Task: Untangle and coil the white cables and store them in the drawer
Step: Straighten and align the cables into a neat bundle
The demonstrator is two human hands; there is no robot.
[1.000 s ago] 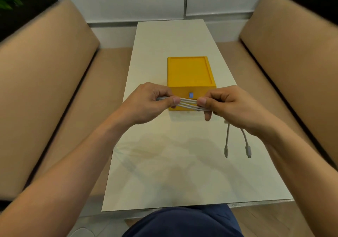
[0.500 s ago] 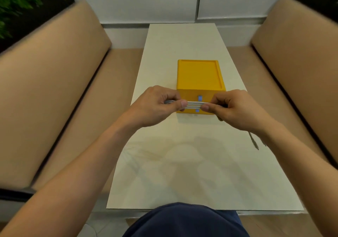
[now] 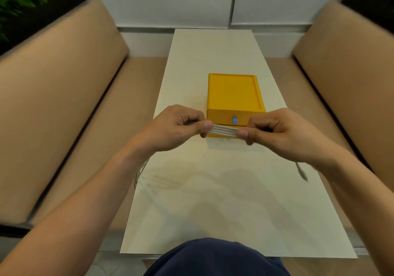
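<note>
Left hand (image 3: 177,126) and right hand (image 3: 275,128) each pinch one end of the white cables (image 3: 225,130), several strands stretched taut side by side between them (above the table (image 3: 213,190)); bundle sits in front of the yellow drawer box (image 3: 234,94), drawer closed; a loose connector end (image 3: 302,173) dangles below the right wrist, blurred.

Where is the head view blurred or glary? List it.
Head view: motion smear on the bench backs and the dangling cable end; soft glare and arm shadows on the table; white cables and yellow drawer box stay fairly sharp.
</note>
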